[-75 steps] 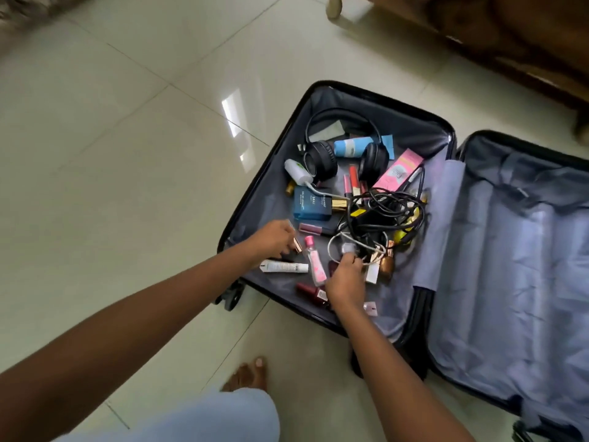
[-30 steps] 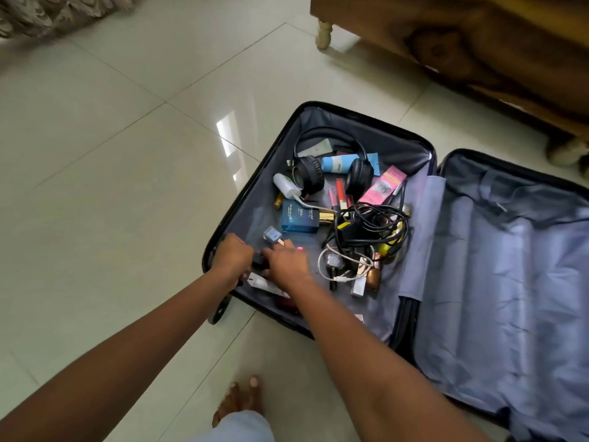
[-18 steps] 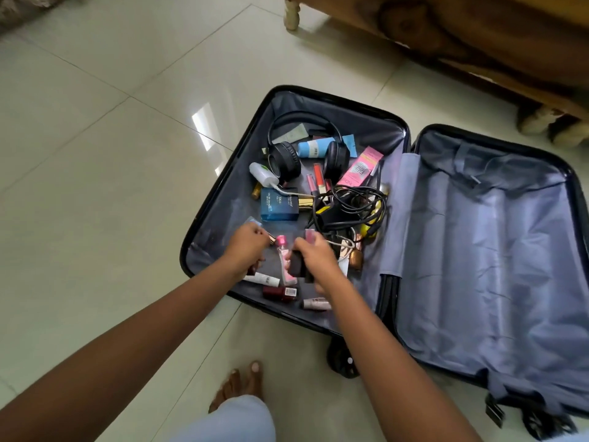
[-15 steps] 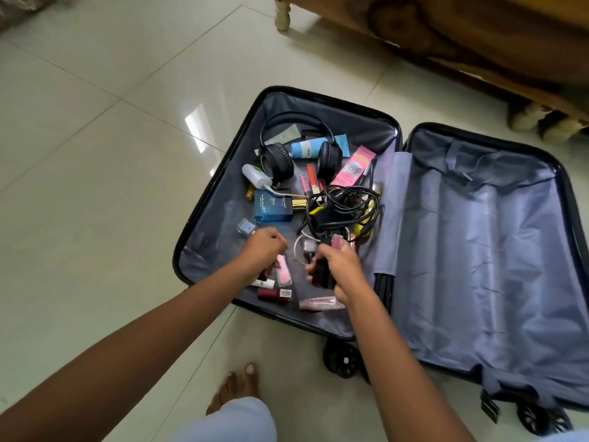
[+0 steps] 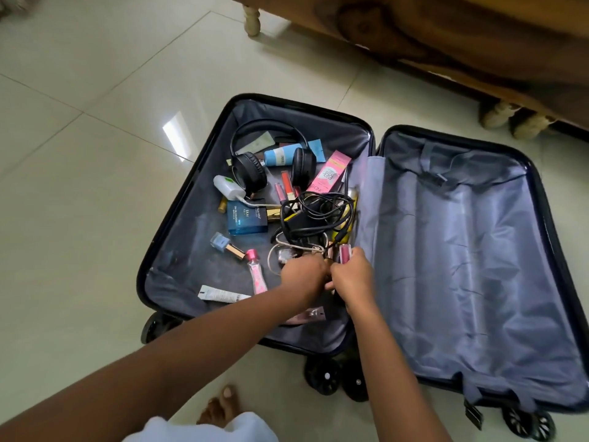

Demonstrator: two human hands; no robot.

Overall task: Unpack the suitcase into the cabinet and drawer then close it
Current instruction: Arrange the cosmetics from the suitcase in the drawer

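Observation:
The black suitcase lies open on the floor. Its left half holds black headphones, a blue perfume box, tangled black cables, a pink carton, a blue tube, a small pink bottle, a white tube and several lipsticks. My right hand grips a bundle of small cosmetics, a pink tube sticking out on top. My left hand is curled right beside it, over the small items near the cables; what it holds is hidden.
The suitcase's right half shows only grey lining. A wooden piece of furniture on pale turned legs stands behind it. Pale glossy floor tiles spread to the left. My bare foot is near the suitcase wheels.
Both hands have shifted right, from the near-left corner toward the cables. The right hand has gathered small cosmetics. The pink bottle and white tube lie uncovered.

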